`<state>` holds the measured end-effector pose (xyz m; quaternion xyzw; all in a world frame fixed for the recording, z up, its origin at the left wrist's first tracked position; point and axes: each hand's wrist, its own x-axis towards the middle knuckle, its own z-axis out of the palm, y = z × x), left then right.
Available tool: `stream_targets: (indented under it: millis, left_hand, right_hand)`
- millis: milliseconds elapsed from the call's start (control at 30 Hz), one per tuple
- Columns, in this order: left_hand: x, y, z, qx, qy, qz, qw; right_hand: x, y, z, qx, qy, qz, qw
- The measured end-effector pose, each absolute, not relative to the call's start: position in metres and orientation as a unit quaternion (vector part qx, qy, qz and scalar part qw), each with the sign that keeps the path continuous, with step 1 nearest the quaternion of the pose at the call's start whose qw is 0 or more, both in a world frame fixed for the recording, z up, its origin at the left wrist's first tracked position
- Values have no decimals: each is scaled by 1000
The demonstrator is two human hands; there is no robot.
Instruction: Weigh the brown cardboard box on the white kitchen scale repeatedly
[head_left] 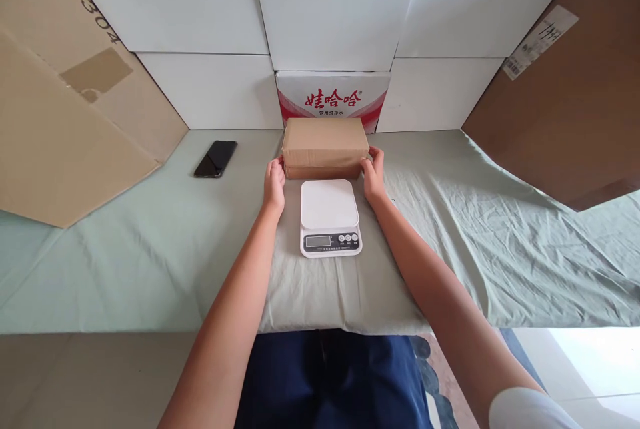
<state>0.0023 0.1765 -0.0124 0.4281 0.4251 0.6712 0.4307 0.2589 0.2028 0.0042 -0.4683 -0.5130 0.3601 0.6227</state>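
Note:
A closed brown cardboard box (325, 137) is at the back of the table, behind a white kitchen scale (330, 205). My left hand (275, 182) presses against the box's left side with its fingers curled. At the right end, my right hand (374, 172) grips the lower corner between thumb and fingers. Whether the box rests on the cloth or is slightly raised, I cannot tell. The scale's plate is bare, and its display and buttons face me.
A black phone (215, 159) lies on the green tablecloth (215, 235) to the left. A red-and-white printed carton (333, 92) stands directly behind the box. Large cardboard panels rise at the left (75, 115) and right (570, 102), with white panels (330, 9) at the back.

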Motion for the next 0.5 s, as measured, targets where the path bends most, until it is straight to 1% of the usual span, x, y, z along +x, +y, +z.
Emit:
stream_targets:
  millis: [167, 500]
  left_hand:
    - [-2, 175, -10, 439, 425, 661, 435]
    - [4, 169, -4, 454, 431, 648, 434]
  right_hand:
    - [281, 217, -5, -505, -469, 359, 630]
    - [276, 214, -6, -443, -496, 393, 635]
